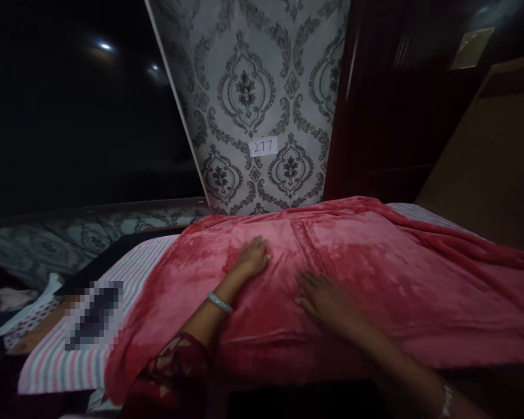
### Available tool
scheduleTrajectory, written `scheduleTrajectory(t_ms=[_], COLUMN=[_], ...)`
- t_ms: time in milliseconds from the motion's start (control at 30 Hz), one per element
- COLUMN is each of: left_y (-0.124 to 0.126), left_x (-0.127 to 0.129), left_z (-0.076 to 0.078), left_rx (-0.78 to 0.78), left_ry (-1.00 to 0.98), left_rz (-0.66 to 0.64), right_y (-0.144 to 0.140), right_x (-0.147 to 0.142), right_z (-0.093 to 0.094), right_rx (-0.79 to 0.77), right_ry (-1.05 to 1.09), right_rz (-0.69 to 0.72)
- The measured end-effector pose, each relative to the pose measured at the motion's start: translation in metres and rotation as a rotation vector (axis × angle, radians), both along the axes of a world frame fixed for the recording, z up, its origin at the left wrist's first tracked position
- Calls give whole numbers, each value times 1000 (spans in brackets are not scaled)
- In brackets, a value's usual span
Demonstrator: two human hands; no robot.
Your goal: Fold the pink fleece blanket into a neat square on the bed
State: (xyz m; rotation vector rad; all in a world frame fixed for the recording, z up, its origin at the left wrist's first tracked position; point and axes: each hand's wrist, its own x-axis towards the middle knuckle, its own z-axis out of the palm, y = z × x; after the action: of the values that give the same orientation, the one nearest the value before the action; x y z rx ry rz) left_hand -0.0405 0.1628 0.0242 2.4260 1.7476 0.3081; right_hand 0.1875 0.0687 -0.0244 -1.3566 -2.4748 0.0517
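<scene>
A pink plush blanket [375, 273] lies spread over a bed. My left hand [252, 257] rests flat on it with fingers apart, a pale bangle on the wrist. My right hand [321, 298] also lies palm down on the blanket, a little nearer to me and to the right. Neither hand grips the cloth. Under the blanket a striped pink and white sheet [65, 364] shows at the left end of the bed.
A wall panel with grey damask wallpaper [262, 87] carries a small label reading 277 [262, 146]. A dark wooden door [388, 105] stands at the right, a brown board [493, 157] beyond it. Loose cloths [13, 299] lie at the left.
</scene>
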Motion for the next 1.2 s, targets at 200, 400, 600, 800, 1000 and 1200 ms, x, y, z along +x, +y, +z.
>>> scheduleTrajectory(t_ms=[200,400,600,800,1000,1200], left_y=[-22,-34,-38,21,84,86], left_x=[-31,-26,-29,-41,-45,-43], left_z=[-15,-56,-43,-9,-22,-46], left_rx=[30,151,44,-13,-30,30], left_ry=[134,161,33,-1,61,86], left_rz=[150,97,3,61,236,281], right_y=[80,98,119,180,203,203], right_x=[-55,-51,-53,-84,-83,-80], right_z=[33,-10,2,29,-13,-25], right_rx=[-54,-23,-65,-6,17,-15], right_ry=[-48,-74,-82,-48,-77,-56], right_rz=[-60,-105,-77,-138,-214,-247])
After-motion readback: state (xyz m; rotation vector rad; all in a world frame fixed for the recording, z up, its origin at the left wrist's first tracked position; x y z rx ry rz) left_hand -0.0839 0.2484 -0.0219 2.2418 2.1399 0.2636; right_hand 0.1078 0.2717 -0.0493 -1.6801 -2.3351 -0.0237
